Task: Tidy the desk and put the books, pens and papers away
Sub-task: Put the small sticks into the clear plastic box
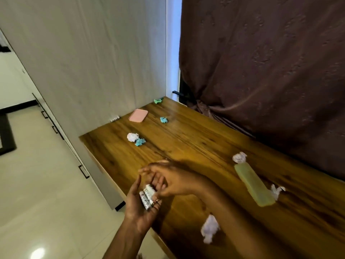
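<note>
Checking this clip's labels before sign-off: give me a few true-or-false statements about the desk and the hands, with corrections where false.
1. The left hand holds two small white tubes. True.
2. The pink case lies by the hands at the near edge. False: it lies at the far end, near the wall.
3. A white paper ball lies right beside a teal paper ball. True.
4. The yellow-green case stands upright. False: it lies flat on the desk.

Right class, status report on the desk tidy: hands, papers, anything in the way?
Left hand holds two small white printed rolls. Right hand over them, grip blurred. Crumpled white and teal papers lie on wooden desk. Nothing blocking.
</note>
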Demonstrator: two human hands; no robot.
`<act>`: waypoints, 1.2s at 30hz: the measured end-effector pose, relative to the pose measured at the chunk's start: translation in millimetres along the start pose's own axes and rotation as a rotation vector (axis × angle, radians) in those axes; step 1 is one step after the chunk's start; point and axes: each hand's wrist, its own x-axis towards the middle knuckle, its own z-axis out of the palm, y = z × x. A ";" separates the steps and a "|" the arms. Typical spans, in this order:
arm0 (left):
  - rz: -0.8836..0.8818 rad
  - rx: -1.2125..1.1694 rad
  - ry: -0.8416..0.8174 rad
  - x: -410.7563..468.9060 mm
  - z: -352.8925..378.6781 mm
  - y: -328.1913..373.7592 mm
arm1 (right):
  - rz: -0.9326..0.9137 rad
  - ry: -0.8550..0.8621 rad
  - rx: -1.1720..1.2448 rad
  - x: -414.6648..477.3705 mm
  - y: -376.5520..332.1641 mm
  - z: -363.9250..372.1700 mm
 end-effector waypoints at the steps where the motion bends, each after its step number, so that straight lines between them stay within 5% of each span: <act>1: 0.022 -0.002 0.025 10.2 -1.2 16.0 | 0.001 0.072 0.046 20.4 1.3 -2.7; 6: 0.107 -0.013 0.054 50.2 -8.1 105.6 | 0.165 0.511 0.278 130.3 21.6 -19.9; 11: 0.179 -0.046 0.008 80.5 -7.8 195.3 | 0.329 0.534 0.179 257.7 57.7 -15.1; 17: 0.228 -0.060 0.012 104.8 -10.6 260.8 | 0.388 0.482 -0.258 379.7 71.4 -5.6; 21: 0.230 -0.043 0.021 118.2 -17.9 286.8 | 0.487 0.465 -0.251 424.2 82.5 6.2; 27: 0.205 -0.051 0.015 125.4 -22.0 302.6 | 0.527 0.577 -0.373 446.0 94.9 18.5; 31: 0.124 -0.125 -0.063 138.7 -30.5 308.8 | 0.477 0.604 0.054 431.2 79.1 -0.6; 33: 0.038 -0.075 -0.006 146.7 -26.9 308.7 | 0.322 0.538 0.250 393.5 58.4 -13.8; 36: -0.117 0.101 -0.178 166.2 -55.5 303.7 | 0.187 0.311 0.177 319.1 31.8 -23.2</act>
